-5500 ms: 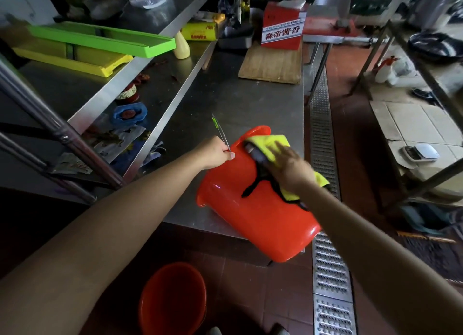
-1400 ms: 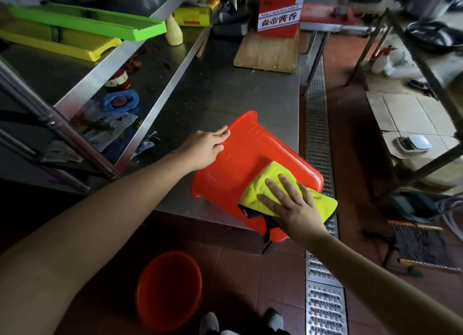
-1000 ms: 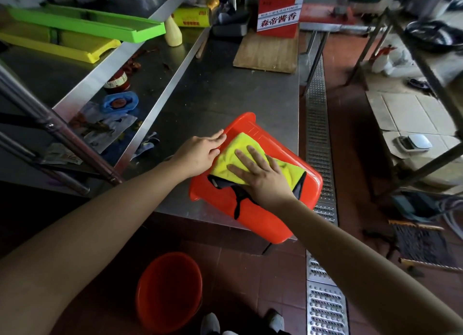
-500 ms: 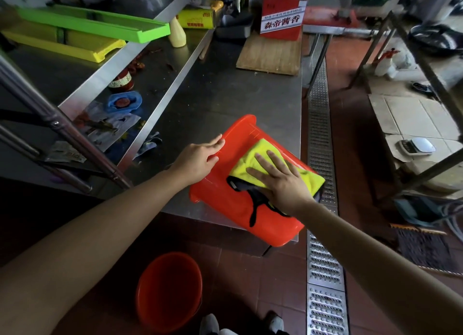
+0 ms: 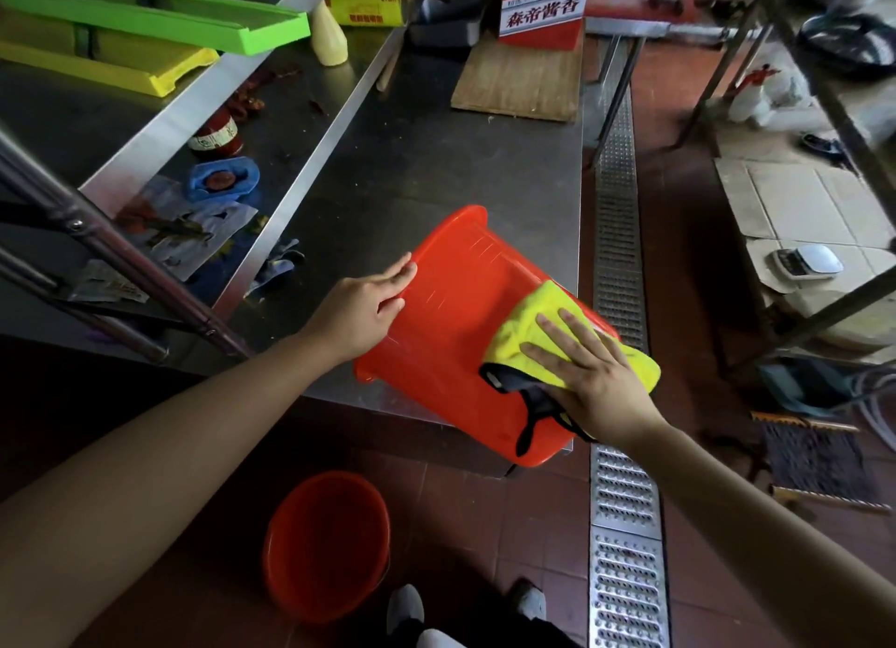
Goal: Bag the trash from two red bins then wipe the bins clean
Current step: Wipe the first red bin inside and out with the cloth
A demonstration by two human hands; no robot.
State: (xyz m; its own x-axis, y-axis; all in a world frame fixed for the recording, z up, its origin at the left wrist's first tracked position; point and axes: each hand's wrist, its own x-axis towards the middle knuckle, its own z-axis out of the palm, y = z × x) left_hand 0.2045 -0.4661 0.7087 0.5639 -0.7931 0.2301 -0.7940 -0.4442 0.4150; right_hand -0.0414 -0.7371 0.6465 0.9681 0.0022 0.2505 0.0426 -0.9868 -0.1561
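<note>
At the desk [image 5: 436, 172] edge, a light, stiff, slippery bin [image 5: 460, 337] is steadied by the flat left hand [image 5: 366, 308] at nine o'clock; a soft cloth [image 5: 543, 337] is pressed on by the right hand [image 5: 596, 380], its grip open-fingered.

I take this for the back of a commercial kitchen. A long stainless-steel tabletop [image 5: 436, 162] with a raised steel shelf [image 5: 160, 128] runs along the left, carrying a wooden board [image 5: 519, 84], a red sauce carton [image 5: 540, 9] printed with Chinese characters, a yellow wrap box [image 5: 366, 7] and a sauce jar [image 5: 216, 138]. The floor [image 5: 688, 220] is red tile, cut by a metal drain grate [image 5: 618, 240]. On the right I see a wok [image 5: 843, 41] on a steel rack and a small scale [image 5: 807, 262].
</note>
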